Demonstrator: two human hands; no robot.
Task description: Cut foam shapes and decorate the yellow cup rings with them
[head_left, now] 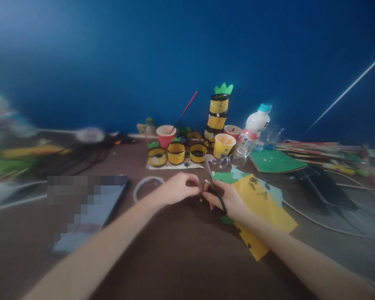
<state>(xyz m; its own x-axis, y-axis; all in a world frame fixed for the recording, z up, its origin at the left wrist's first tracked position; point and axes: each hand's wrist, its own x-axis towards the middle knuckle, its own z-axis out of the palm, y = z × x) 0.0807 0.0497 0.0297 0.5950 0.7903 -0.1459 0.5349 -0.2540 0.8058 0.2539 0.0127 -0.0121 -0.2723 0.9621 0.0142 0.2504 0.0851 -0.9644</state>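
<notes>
My right hand [226, 198] is closed around a pair of scissors [208, 166], whose blades point up and away from me. Close beside it, my left hand [183, 188] has its thumb and fingers pinched together near my right fingertips; whatever it holds is too small to make out. A tiny yellow scrap [201, 200] lies on the table below the hands. Yellow paper [265, 212] with dark spots lies under my right wrist, over light blue paper [273, 189] and green paper [221, 177]. Behind my left hand is a white ring [140, 187].
Yellow-wrapped rings [176, 154] stand on a white sheet, with a red cup [166, 135] holding a red stick behind. Nearby are a yellow cup [224, 146], a stacked yellow-and-black tower [217, 116] and a white bottle [256, 125]. A phone-like screen [96, 212] lies left; sticks [318, 150] and cables lie right.
</notes>
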